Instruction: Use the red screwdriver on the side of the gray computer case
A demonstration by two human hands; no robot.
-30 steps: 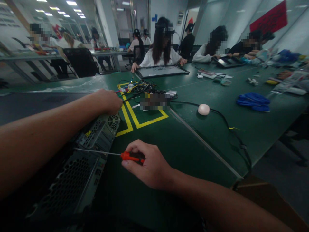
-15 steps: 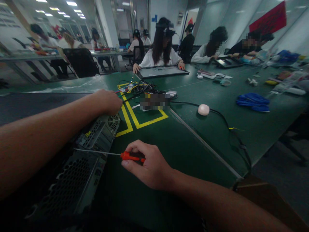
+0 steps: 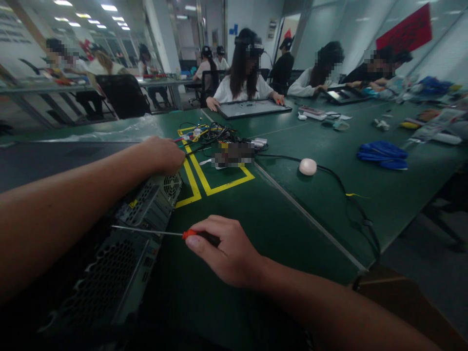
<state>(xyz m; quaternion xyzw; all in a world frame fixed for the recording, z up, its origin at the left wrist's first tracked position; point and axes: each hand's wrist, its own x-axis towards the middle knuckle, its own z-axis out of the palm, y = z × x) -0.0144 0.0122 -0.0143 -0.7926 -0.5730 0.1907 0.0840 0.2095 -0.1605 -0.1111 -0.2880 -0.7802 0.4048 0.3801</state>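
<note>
A desktop computer case (image 3: 104, 278) lies at the left with its perforated rear panel facing me, much of it in shadow. My left hand (image 3: 163, 155) is bent over the far end of the case, its fingers curled down and mostly out of sight. Held in my right hand (image 3: 226, 248) is a screwdriver (image 3: 189, 235) with an orange and dark handle. Thumb and fingers are closed round that handle. Its long thin shaft points left across the rear panel, and the tip meets a dark part of the case below my left forearm.
Beyond the case, a heap of black cables (image 3: 219, 132) lies by yellow tape (image 3: 228, 184) on the green table (image 3: 278, 229). Further right are a pale rounded object (image 3: 307, 166), a black cord and a blue bundle (image 3: 382, 154). Across the table a person handles a flat panel (image 3: 256, 109).
My right hand has rolled the screwdriver handle, so its dark side shows where orange did, while the shaft keeps its place. My left hand stays put. The co-worker's panel has shifted slightly right.
</note>
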